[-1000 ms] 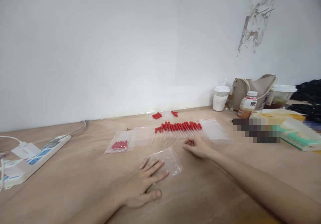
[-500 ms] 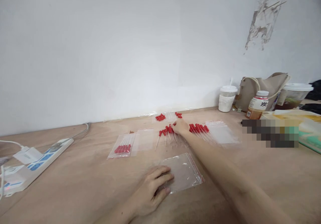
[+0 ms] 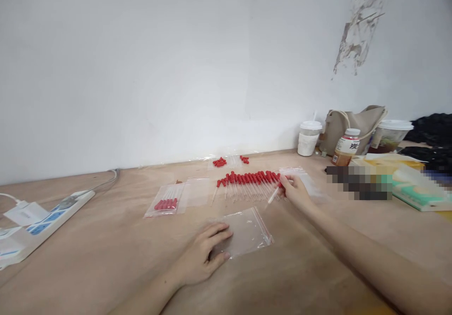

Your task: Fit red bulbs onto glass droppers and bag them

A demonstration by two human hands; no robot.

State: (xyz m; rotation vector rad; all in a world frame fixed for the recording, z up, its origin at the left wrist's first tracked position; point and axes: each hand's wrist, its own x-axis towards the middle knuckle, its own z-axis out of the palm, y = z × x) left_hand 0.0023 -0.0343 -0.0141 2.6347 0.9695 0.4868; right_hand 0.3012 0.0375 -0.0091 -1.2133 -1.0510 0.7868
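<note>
My left hand lies on the table with its fingers apart, the fingertips on the left end of a clear zip bag. In my right hand, thumb and fingers pinch a glass dropper with a red bulb, its thin end slanting down to the left. Just left of that hand, several droppers lie in a row, red bulbs toward the wall. A bag of droppers lies left of the row, and another bag with red bulbs at both ends lies behind it.
A white power strip with plugs is at the left. Along the right stand a paper cup, a drink bottle, a beige bag, a lidded cup and a green tissue pack. More zip bags lie flat.
My right hand has moved right from the middle of the dropper row to its right end and now holds one dropper. My left hand stays on the bag; the view has shifted slightly.
</note>
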